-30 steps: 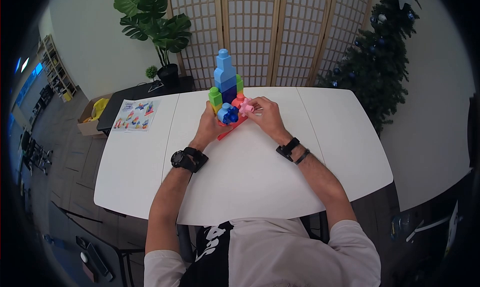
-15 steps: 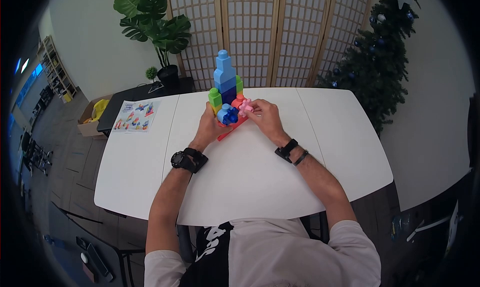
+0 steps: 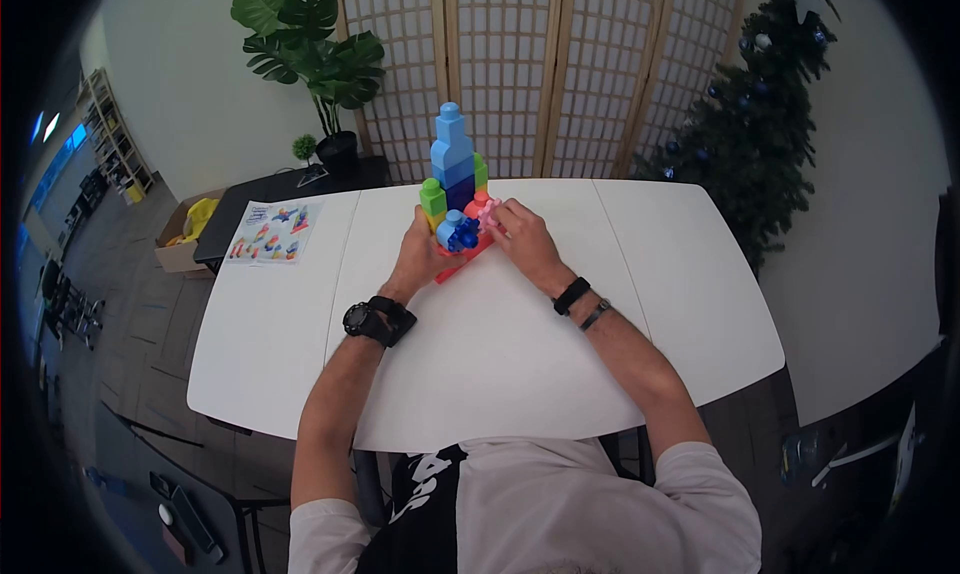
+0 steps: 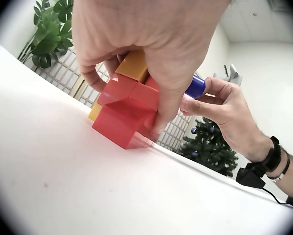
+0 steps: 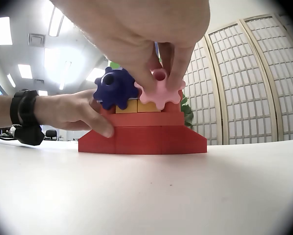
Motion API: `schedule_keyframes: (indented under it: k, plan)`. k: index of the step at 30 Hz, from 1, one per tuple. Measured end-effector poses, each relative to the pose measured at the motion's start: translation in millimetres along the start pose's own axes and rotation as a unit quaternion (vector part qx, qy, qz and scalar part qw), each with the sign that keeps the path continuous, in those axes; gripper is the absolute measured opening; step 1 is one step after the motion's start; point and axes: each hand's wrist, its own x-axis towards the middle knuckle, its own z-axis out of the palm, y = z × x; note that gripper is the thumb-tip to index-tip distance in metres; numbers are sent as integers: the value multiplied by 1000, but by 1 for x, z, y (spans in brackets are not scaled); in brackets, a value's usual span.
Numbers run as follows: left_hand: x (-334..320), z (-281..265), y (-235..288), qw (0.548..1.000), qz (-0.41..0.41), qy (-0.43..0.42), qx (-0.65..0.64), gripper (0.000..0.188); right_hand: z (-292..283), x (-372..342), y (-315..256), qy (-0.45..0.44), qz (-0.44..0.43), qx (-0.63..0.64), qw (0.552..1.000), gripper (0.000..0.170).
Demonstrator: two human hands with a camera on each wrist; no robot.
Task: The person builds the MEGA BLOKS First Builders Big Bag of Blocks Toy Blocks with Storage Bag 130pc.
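A tower of toy building blocks (image 3: 451, 139) stands on the table, light blue at its top, with green blocks (image 3: 432, 196) at its sides. At the bottom is a wide red base (image 5: 141, 140), with yellow blocks (image 5: 149, 105) above it. My left hand (image 3: 413, 259) grips the lower tower from the left, its thumb along the red blocks. On the front, a dark blue gear (image 5: 115, 88) sits beside a pink gear (image 5: 161, 94). My right hand (image 3: 530, 246) pinches the pink gear between thumb and fingers, which hide part of it.
A printed sheet with block pictures (image 3: 272, 232) lies on the left of the white table (image 3: 500, 374). Behind the table stand a potted plant (image 3: 338, 152), a folding screen (image 3: 500, 74) and a decorated tree (image 3: 745, 134). A cardboard box (image 3: 180, 258) is at the left.
My right hand has turned and shifted slightly toward me, its fingers covering more of the pink gear. The left hand keeps its hold on the tower.
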Motion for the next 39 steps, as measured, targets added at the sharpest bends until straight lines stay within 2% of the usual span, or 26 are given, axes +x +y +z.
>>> schedule_keyframes:
  k: [4,6,7,9,10,12,13,15,16,18,19,20,21,22,23,24,26,27,30,32,33,35,37,39]
  plan:
    - [1,2,-4,1000,12,7,-9,89,0,-2,2,-20,-6,-13,1000,12]
    - [0,-1,1,1000,19,5,-14,88,0,-3,1,20,-116,-52,992,11]
    - [0,-1,1,1000,20,5,-14,88,-2,-5,3,20,-117,-52,992,11]
    - [1,-1,-1,999,20,5,-26,89,-5,-7,8,-95,-255,-63,960,13]
    - [2,-1,-3,999,21,5,-25,89,-8,-7,3,-94,-255,-63,960,13]
    - [2,1,-7,998,38,2,-50,87,-18,-5,-13,-11,-190,1,982,10]
    - [1,0,-6,998,36,4,-50,87,-19,-3,-14,-12,-191,3,982,10]
    - [1,-2,-5,999,35,-12,-39,88,-21,4,-12,65,-128,-3,990,14]
    - [2,-3,-5,999,35,-13,-39,88,-21,6,-8,66,-128,-3,990,14]
    - [4,-8,-6,995,26,-69,-70,100,-16,9,8,111,13,94,989,23]
    - [6,-8,-13,995,27,-69,-70,100,-10,6,25,82,71,130,986,33]
    - [8,-7,-24,992,-11,-102,-79,103,-5,2,39,82,70,129,986,33]
    - [11,-7,-30,986,-48,-134,-88,106,-2,0,52,42,158,238,957,37]
    - [12,-8,-28,986,-47,-132,-88,106,-3,0,57,1,243,341,908,41]
    - [13,-9,-26,985,-55,-140,-82,104,-6,-3,61,-49,262,360,894,49]
    - [14,-9,-24,984,-64,-148,-75,102,-5,-5,65,-49,261,360,894,49]
    - [16,-12,-19,985,-52,-158,-33,97,-9,-8,61,-133,274,406,862,52]
    - [16,-12,-16,985,-42,-169,9,92,-9,-9,59,-134,274,406,862,52]
    - [19,-9,-26,985,-57,-161,29,89,-9,-9,61,-155,287,432,841,55]
    - [18,-12,-21,982,-80,-168,25,88,-9,-10,68,-195,333,443,809,56]
    - [19,-13,-18,979,-102,-173,21,87,-11,-12,72,-195,333,443,809,56]
    - [16,-12,-34,980,-98,-173,-20,83,-17,-17,79,-268,238,400,844,61]
    - [15,-17,-47,979,-93,-173,-60,80,-23,-22,69,-258,228,388,855,67]
    - [11,-19,-51,981,-49,-179,-59,71,-23,-24,63,-249,222,377,864,73]
